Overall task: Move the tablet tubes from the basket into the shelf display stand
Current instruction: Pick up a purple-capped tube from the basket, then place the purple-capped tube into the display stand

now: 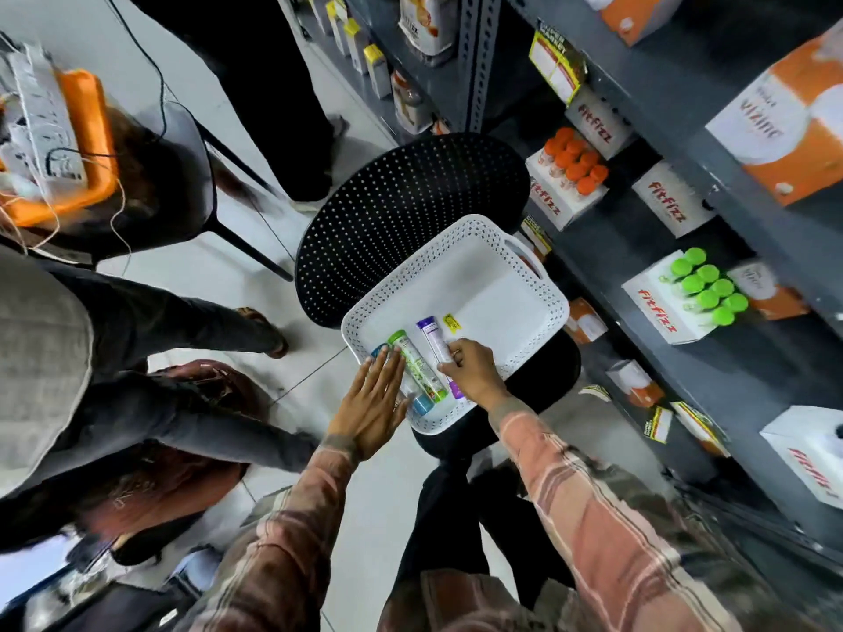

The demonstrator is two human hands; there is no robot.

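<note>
A white perforated basket [515,266] rests on a black chair. Inside it, at the near end, lie a blue-capped tube [422,403], a green-capped tube [413,358], a purple-capped tube [431,335] and a small yellow piece [453,322]. My left hand [372,403] lies flat with fingers spread on the basket's near left rim, touching the blue tube. My right hand [472,369] is curled over the lower part of the purple tube, fingers closing on it. On the grey shelf at right, white display stands hold green-capped tubes [707,285] and orange-capped tubes [577,161].
The black perforated chair [410,207] stands against the shelf unit [661,212]. Other people's legs crowd the floor at left and behind. An orange tray [91,130] with a power strip sits on another chair at far left. More boxes fill the shelves.
</note>
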